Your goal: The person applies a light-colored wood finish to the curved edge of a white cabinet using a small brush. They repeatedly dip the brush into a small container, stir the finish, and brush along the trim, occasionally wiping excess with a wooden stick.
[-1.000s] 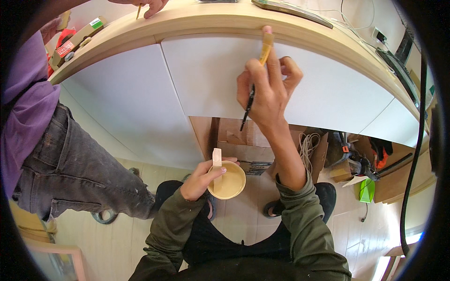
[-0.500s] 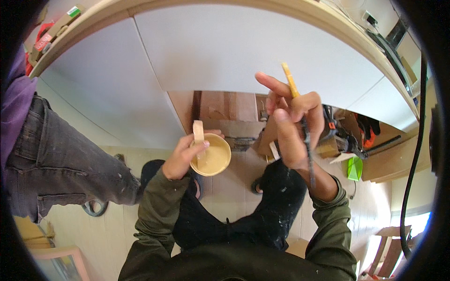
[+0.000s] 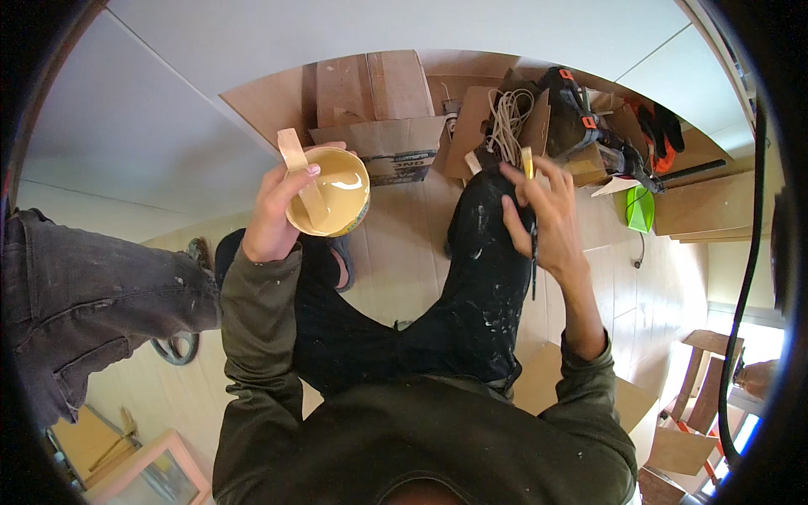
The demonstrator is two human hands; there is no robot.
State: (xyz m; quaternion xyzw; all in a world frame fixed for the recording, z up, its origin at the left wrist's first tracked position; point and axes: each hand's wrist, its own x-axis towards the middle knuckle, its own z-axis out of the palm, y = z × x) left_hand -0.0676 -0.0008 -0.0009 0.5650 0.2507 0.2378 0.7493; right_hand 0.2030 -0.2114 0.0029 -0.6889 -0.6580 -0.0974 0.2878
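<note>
My left hand [image 3: 271, 212] is closed round a paper cup [image 3: 357, 217] with pale cream paint inside. A flat wooden stick [image 3: 291, 151] leans in the cup, its top above the rim and pinned under my left thumb. To the right, over my right knee, my right hand [image 3: 551, 215] grips a thin paintbrush [image 3: 534, 271]. The brush stands nearly upright in this view, yellowish tip at the top and dark handle below my fingers. Brush and cup are well apart.
White cabinet panels [image 3: 404, 34] stand in front. Below them are cardboard boxes [image 3: 345, 88], a coiled cable [image 3: 510, 118], a black case with orange latches [image 3: 566, 109] and a green dustpan [image 3: 640, 209]. Another person's leg [image 3: 118, 303] is at the left; a pink frame [image 3: 181, 454] is lower left.
The view has tipped down, showing more of the space under the cabinet. My right hand with the brush has come lower, away from the white panel. The cup is still in my left hand.
</note>
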